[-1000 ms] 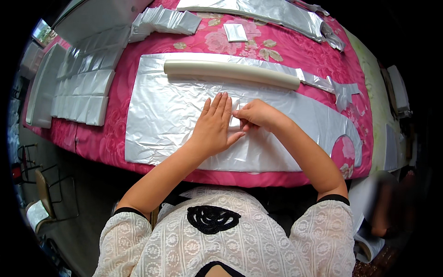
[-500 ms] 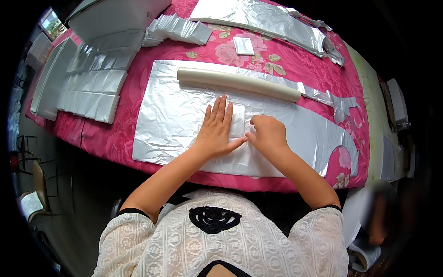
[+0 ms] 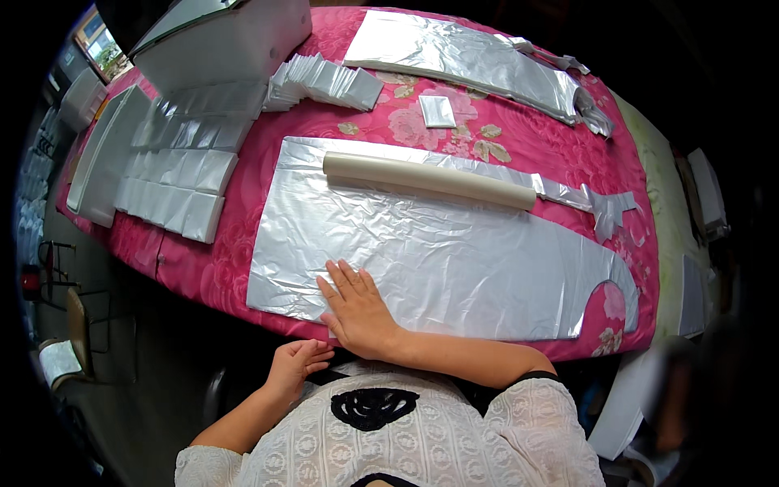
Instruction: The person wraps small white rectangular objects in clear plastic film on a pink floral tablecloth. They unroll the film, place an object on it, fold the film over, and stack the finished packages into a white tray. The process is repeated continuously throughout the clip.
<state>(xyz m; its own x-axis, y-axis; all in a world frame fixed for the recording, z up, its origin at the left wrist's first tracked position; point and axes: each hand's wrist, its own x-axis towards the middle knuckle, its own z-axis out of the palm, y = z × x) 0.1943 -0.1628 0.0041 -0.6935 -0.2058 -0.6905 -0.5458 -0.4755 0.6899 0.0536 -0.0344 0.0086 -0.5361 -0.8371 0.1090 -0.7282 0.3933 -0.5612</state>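
Observation:
A broad, silvery-white plastic apron (image 3: 454, 272) lies spread on the table, with a curved cutout at its right end; whether it is one layer or several, I cannot tell. My right hand (image 3: 359, 315) rests on its front left part, palm down, fingers stretched out. Just below, at the table's front edge, is my left hand (image 3: 299, 372), its fingers bent and pressed together; what they hold, if anything, is hidden. A long cream-coloured tube (image 3: 430, 180) lies across the apron's far side, above my hands.
A pink flowered cloth (image 3: 195, 272) covers the table. Rows of folded white packets (image 3: 174, 191) lie at the left by a white bin (image 3: 109, 158). Beyond are a white box (image 3: 223, 49), fanned packets (image 3: 324, 84), one single packet (image 3: 437, 112) and a stack of plastic aprons (image 3: 471, 69).
Both hands have come nearer to me. My right hand has crossed leftward and flattened on the apron; my left has gone to the table edge. The folded white piece beneath them is gone.

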